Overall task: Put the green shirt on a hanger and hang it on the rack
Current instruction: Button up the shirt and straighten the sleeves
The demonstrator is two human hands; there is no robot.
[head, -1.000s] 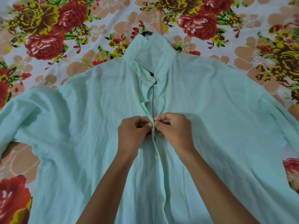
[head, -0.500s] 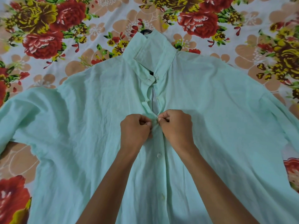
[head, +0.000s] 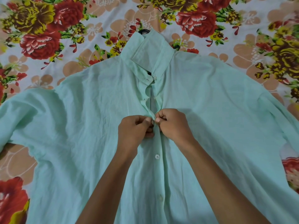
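The pale green shirt (head: 210,118) lies face up and spread wide on the bed, collar pointing away from me. A black hanger (head: 144,31) is inside it; only its hook shows above the collar, plus a dark bit at the neck opening. My left hand (head: 134,131) and my right hand (head: 173,125) meet at the front placket, each pinching one edge of the fabric around a button. Above them the placket gapes open up to the collar button; below them it lies closed with buttons showing.
A floral bedsheet (head: 64,38) with red and yellow flowers covers the bed all around the shirt. Both sleeves run off toward the left and right edges of the view. No rack is in view.
Both hands have shifted slightly up the placket and pinched tighter together on a button. The shirt has stayed in place.
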